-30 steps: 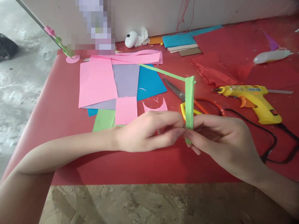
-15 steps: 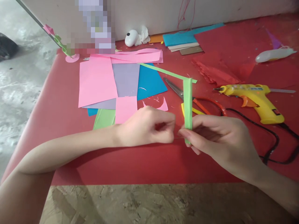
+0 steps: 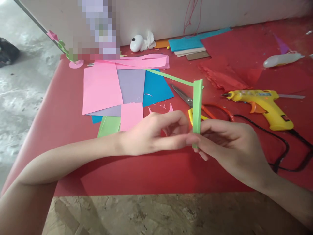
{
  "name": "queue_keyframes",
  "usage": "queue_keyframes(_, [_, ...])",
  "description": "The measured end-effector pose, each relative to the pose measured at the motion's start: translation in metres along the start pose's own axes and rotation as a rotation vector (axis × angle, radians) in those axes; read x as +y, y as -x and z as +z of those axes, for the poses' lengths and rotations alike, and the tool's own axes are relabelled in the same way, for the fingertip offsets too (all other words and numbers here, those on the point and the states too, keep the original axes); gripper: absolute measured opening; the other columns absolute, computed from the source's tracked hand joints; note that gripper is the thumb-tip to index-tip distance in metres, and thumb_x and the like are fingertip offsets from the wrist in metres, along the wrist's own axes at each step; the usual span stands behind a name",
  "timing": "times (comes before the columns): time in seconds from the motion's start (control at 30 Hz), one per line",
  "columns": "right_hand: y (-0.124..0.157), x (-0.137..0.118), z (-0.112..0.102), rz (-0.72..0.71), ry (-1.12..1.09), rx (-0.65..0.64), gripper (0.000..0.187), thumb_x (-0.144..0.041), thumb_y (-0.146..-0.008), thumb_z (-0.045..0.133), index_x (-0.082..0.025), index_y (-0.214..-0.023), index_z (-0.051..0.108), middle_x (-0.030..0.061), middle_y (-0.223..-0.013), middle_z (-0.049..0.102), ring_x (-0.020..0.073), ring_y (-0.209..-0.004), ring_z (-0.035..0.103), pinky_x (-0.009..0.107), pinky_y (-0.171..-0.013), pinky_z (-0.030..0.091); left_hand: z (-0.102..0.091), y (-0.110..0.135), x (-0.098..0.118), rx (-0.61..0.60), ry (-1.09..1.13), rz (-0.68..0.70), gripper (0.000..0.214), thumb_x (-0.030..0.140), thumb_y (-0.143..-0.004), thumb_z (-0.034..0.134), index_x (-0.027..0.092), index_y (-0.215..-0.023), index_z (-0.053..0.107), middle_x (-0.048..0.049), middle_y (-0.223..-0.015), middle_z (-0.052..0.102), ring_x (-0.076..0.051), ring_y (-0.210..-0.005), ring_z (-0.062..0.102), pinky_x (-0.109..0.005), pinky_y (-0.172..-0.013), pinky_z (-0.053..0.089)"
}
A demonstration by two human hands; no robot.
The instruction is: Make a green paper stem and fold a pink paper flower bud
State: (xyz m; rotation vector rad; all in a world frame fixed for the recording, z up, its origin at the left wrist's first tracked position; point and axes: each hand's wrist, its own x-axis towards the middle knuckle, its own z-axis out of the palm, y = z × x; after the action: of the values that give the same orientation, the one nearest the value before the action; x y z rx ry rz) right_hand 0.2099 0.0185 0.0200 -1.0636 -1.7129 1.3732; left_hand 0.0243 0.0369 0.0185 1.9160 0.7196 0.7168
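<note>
A folded green strip (image 3: pixel 197 107) is pinched upright near its lower end by the right hand (image 3: pixel 231 147); whether anything is gripped by the left hand (image 3: pixel 154 134) beside it cannot be told. Beyond, scissors (image 3: pixel 188 100) are partly hidden.

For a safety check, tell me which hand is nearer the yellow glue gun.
Right. The right hand, holding the green strip, is left of the glue gun and closer to the viewer; the left hand is farther away, on the strip's left side.
</note>
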Motion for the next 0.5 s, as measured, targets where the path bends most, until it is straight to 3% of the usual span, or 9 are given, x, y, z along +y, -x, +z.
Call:
queue_keyframes(0.07, [0.0,0.0,0.0,0.014,-0.014,-0.032,0.028,-0.032,-0.077,0.069,-0.015,-0.059,0.055,-0.0045,-0.049,0.049,0.0018,-0.042,0.044,0.013,-0.038,0.033,0.0,0.0,0.0,-0.045,-0.026,-0.01,0.02,0.027,-0.086,0.056,0.014,-0.072,0.049,0.0022,-0.062,0.054,-0.005,-0.055,0.047,-0.016,-0.049,0.039])
queue_keyframes(0.13, [0.0,0.002,-0.001,0.032,-0.053,-0.048,0.026,-0.033,-0.08,0.066,-0.015,-0.063,0.057,-0.0041,-0.053,0.05,0.0017,-0.043,0.045,0.013,-0.04,0.035,-0.001,-0.001,-0.002,-0.046,0.021,-0.035,0.021,0.025,-0.091,0.048,0.014,-0.072,0.05,0.0032,-0.059,0.051,-0.004,-0.054,0.047,-0.016,-0.051,0.04])
queue_keyframes(0.23, [0.0,0.003,-0.004,0.073,-0.12,-0.111,0.027,-0.036,-0.083,0.061,-0.016,-0.067,0.055,-0.0036,-0.055,0.048,0.0023,-0.045,0.045,0.014,-0.04,0.035,-0.004,-0.004,-0.004,0.088,0.315,-0.077,0.012,0.018,-0.092,0.04,0.015,-0.089,0.051,0.0036,-0.067,0.055,-0.004,-0.058,0.055,-0.017,-0.059,0.05])
queue_keyframes(0.33, [0.0,0.003,-0.006,0.083,-0.141,-0.24,0.03,-0.033,-0.088,0.054,-0.015,-0.064,0.05,-0.0037,-0.053,0.042,0.0024,-0.044,0.039,0.016,-0.039,0.03,-0.008,-0.007,-0.001,0.109,0.515,-0.144,0.006,0.015,-0.087,0.05,0.015,-0.091,0.054,0.0034,-0.074,0.062,-0.005,-0.063,0.061,-0.016,-0.062,0.055])
queue_keyframes(0.5, [-0.001,0.0,-0.009,0.041,-0.12,-0.27,0.033,-0.024,-0.088,0.049,-0.015,-0.057,0.043,-0.0033,-0.052,0.039,0.003,-0.046,0.034,0.019,-0.041,0.024,-0.01,-0.004,0.007,0.05,0.416,-0.168,0.013,0.016,-0.084,0.055,0.014,-0.075,0.063,0.0026,-0.069,0.067,-0.004,-0.062,0.062,-0.012,-0.062,0.054])
